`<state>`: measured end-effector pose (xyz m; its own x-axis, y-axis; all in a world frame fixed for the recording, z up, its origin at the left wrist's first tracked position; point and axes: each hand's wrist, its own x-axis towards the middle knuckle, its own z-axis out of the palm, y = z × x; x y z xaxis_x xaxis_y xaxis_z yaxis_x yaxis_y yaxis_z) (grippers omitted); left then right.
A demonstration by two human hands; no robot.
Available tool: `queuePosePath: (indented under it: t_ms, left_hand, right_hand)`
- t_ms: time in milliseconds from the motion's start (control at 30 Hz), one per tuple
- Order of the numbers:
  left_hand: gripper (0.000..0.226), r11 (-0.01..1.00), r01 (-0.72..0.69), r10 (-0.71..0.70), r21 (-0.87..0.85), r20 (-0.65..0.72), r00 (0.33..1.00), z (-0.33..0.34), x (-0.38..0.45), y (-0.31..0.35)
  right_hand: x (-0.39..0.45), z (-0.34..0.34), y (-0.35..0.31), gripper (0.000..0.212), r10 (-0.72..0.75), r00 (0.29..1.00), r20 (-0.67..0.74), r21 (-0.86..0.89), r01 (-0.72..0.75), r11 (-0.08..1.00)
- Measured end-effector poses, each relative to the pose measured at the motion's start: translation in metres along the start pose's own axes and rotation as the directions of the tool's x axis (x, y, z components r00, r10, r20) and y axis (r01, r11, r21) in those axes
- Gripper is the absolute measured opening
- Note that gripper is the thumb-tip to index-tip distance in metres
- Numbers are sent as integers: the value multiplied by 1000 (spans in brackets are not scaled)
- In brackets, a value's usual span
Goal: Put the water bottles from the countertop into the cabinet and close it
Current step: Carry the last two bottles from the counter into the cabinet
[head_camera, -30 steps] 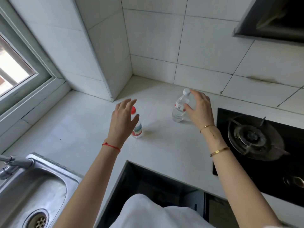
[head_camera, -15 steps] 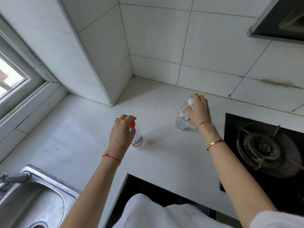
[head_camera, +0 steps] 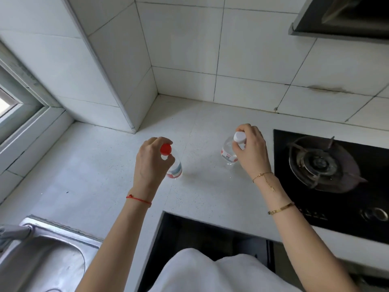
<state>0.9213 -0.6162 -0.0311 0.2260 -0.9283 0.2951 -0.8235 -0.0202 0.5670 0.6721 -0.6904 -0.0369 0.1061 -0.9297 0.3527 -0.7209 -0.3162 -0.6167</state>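
Pick-up step: left hand (head_camera: 150, 163) grip closed around neck of red-capped clear plastic bottle (head_camera: 173, 167); right hand (head_camera: 250, 149) likewise on white-capped clear bottle (head_camera: 228, 151), both standing on white speckled worktop (head_camera: 202, 186). Next: lift, lower toward open cabinet (head_camera: 202, 232).

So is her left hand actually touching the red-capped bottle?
Touching. The head view shows the left hand wrapped around the neck of the red-capped bottle, just under its cap.

Head camera, looking steeply down, close over countertop (head_camera: 105, 175).
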Motion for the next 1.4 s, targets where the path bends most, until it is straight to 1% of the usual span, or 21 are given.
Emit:
queuePosePath:
  t_ms: [67,167,300,433,600,833,1000,1100,1167,1267,1400]
  left_hand:
    - [35,998,-53,53,-24,3,999,-12,-14,10]
    - [35,990,-121,124,-66,44,991,-25,-44,19]
    - [36,973,-189,207,-132,138,969,-37,-88,22]
    - [34,953,-225,270,-203,231,935,-47,-133,33]
    - [36,919,-289,371,-269,340,864,-51,-192,53]
    - [35,846,-406,528,-346,432,731,-39,-263,93]
    - [35,786,-481,619,-389,477,624,-25,-315,137]
    - [36,759,-510,651,-405,494,576,-7,-345,167]
    - [37,746,-518,665,-418,502,553,7,-366,192]
    - [37,739,-524,673,-425,503,542,29,-398,233]
    - [37,761,-471,649,-446,494,579,63,-439,292]
  right_hand:
    - [-31,-11,-10,25,13,1000,-6,5,-13,1000]
    - [-83,-23,-26,27,48,998,-39,-9,-48,999]
    - [-159,-37,-48,27,148,984,-97,-23,-151,988]
    - [-233,-54,-65,29,244,961,-130,-18,-249,968]
    - [-316,-81,-78,29,317,929,-190,-21,-327,945]
    - [-414,-125,-83,29,423,854,-304,-24,-451,892]
    - [-481,-162,-65,29,498,773,-393,27,-531,847]
    - [-517,-188,-47,29,527,726,-442,40,-571,820]
    - [-540,-209,-30,28,534,711,-457,30,-588,808]
    - [-567,-244,2,26,512,722,-466,11,-574,819]
    - [-597,-295,54,26,508,741,-439,-8,-568,823]
